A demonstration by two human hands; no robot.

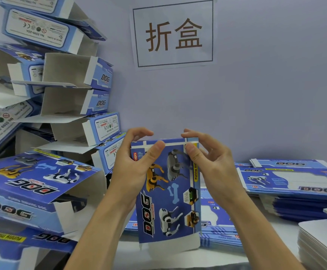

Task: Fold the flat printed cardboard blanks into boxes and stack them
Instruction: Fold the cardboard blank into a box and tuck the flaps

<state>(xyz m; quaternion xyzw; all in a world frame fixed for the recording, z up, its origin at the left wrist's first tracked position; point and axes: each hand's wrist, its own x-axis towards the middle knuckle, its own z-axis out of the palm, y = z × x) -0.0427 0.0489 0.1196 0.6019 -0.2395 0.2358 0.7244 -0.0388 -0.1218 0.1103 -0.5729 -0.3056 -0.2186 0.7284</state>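
Now, left hand [134, 162] and right hand [207, 162] both pinching the far top edge of a blue printed box [168, 191], held upright at centre above the table. Folded boxes [77, 98] piled high on the left. Flat blanks [287, 184] stacked right, white sign [173, 34] on the far wall.

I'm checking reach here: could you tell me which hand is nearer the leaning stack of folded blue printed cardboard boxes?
Left. The left hand grips the held box's top corner right beside the leaning stack of folded boxes; the right hand pinches the far corner.
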